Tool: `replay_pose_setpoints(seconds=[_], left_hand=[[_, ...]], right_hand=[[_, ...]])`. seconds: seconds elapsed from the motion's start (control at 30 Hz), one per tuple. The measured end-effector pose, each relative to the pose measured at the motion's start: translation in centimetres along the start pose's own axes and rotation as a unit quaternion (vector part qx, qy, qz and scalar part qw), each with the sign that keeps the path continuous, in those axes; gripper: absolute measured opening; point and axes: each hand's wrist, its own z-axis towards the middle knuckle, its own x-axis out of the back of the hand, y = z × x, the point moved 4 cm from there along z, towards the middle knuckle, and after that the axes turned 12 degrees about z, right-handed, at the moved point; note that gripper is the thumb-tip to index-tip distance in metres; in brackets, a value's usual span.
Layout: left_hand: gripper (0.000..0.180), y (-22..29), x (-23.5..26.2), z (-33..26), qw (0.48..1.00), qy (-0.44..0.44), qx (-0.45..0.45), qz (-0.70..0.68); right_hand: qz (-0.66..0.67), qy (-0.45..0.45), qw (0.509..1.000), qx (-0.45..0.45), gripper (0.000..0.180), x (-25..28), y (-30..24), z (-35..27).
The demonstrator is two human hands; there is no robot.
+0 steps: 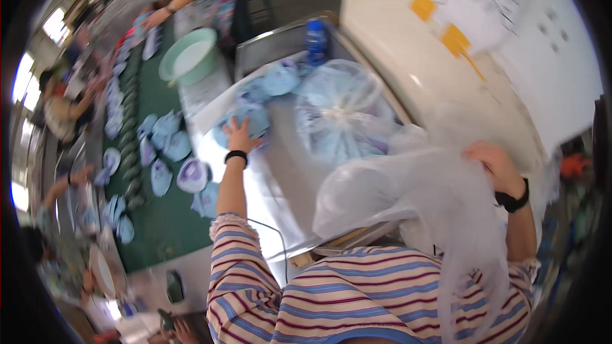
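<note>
The person's left hand (241,135) lies with its fingers spread on a bunch of light blue pieces (256,118), near the left edge of the metal-topped counter (287,159). The right hand (494,164) pinches the edge of a loose, clear plastic bag (414,185), which hangs in front of the striped shirt (357,290) and across the near side of the counter; the exact grip of the fingertips is partly blurred. Just beyond this bag sits a filled clear bag (341,109), gathered at its top, with blue pieces showing through it. More blue pieces lie between the left hand and a blue bottle (316,43), which stands toward the far end. To the left, a green work surface (169,239) carries scattered blue and lilac pieces (167,137), with a pale green basin (203,57) near its far end.
</note>
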Motion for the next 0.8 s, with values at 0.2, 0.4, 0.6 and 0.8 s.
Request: replay_pose_setpoints(seconds=[0.2, 0.4, 0.6, 0.8], left_hand=[[0.078, 13.0, 6.3, -0.3, 0.996, -0.004, -0.003, 0.09], [0.069, 19.5, 10.8, -2.2, 0.982, -0.059, -0.171, 0.05], [0.073, 23.4, 14.3, -6.0, 0.968, -0.043, -0.243, -0.052], [0.069, 32.5, 17.6, -7.9, 0.919, 0.189, -0.304, -0.166]], right_hand=[[0.138, 0.119, 0.981, 0.061, 0.014, 1.7, 4.2, -7.6], [0.187, 0.621, 0.76, 0.04, 0.017, 11.2, 4.4, -24.8], [0.035, 0.861, 0.484, 0.153, 0.023, 23.4, 8.8, -46.9], [0.012, 0.883, 0.459, 0.095, 0.021, 25.4, 9.8, -50.4]])
